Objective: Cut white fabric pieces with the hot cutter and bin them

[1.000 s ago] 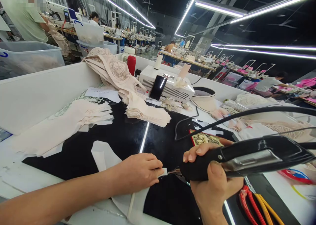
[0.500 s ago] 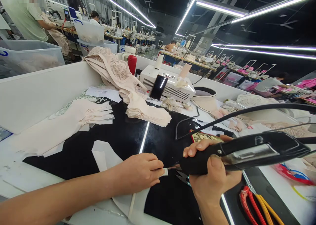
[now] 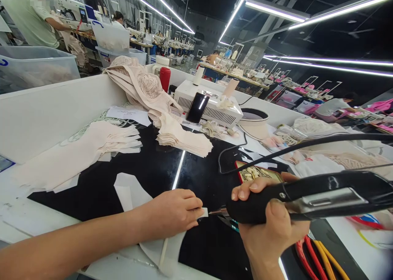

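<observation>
My left hand [image 3: 175, 212] rests low over the black work surface [image 3: 202, 247], fingers pinched on a small white strip [image 3: 204, 212] that sticks out past the fingertips. My right hand [image 3: 273, 231] is wrapped round a black corded hand tool [image 3: 325, 198] with a metal plate on its side and a thin metal tip. That tip points left, just short of the strip. Beneath the tool lie teal-handled scissors [image 3: 229, 222], partly covered. A white curved sheet [image 3: 130, 190] passes under my left forearm.
Stacks of beige fabric pieces [image 3: 184, 138] lie at left and centre. Behind stand a phone [image 3: 197, 108], a white vented box [image 3: 211, 104] and a red bottle [image 3: 165, 79]. An open tin [image 3: 256, 172] and tools with red and orange handles [image 3: 319, 257] are at right. Co-workers sit beyond.
My right hand has drawn the tool slightly to the right, so its tip has backed off from the white strip. My left hand has barely moved.
</observation>
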A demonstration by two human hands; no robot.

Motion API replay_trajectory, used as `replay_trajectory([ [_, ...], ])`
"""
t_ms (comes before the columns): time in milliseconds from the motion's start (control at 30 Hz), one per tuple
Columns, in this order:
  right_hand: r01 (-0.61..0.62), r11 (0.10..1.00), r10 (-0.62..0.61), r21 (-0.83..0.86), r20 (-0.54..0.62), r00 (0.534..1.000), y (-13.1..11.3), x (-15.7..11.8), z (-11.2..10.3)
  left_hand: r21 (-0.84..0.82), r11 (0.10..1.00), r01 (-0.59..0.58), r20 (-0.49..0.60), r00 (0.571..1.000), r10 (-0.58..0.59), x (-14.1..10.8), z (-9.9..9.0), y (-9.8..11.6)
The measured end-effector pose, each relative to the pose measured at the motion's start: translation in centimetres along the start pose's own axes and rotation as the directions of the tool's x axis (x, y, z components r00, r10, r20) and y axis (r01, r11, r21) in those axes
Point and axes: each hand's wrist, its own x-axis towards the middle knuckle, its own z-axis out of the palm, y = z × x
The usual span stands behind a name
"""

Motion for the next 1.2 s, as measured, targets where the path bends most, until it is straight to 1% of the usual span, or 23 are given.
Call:
replay_trajectory([
  [400,-0.006,1.000,0.007,-0.025,0.035,0.999,0.1,-0.8,-0.2,-0.054,0.998,0.032,0.002,0.999,-0.032,-0.2,0.2,0.0],
  [500,0.002,1.000,-0.001,-0.028,0.045,0.999,0.1,-0.7,-0.3,-0.108,0.993,0.052,-0.021,0.998,-0.055,-0.4,0.4,-0.2],
  [667,0.002,1.000,-0.001,-0.019,0.054,0.999,0.1,-0.7,-0.4,-0.142,0.989,0.039,-0.066,0.997,-0.048,-0.6,-0.1,-0.4],
  [800,0.019,0.999,-0.018,-0.037,0.040,0.999,0.0,-0.8,-0.5,-0.140,0.989,0.043,-0.030,0.998,-0.048,-0.7,-0.6,-0.5],
  [1000,0.025,0.998,-0.024,-0.053,0.036,0.999,0.0,-0.9,-0.5,-0.093,0.993,0.066,0.032,0.998,-0.063,-0.8,-1.0,-0.6],
  [1100,0.028,0.998,-0.026,-0.057,0.035,0.999,0.1,-0.9,-0.5,-0.068,0.996,0.065,0.038,0.997,-0.063,-0.8,-1.2,-0.6],
  [1200,0.032,0.997,-0.030,-0.065,0.032,0.999,0.1,-0.9,-0.5,-0.041,0.998,0.040,0.030,0.999,-0.038,-0.8,-1.2,-0.7],
])
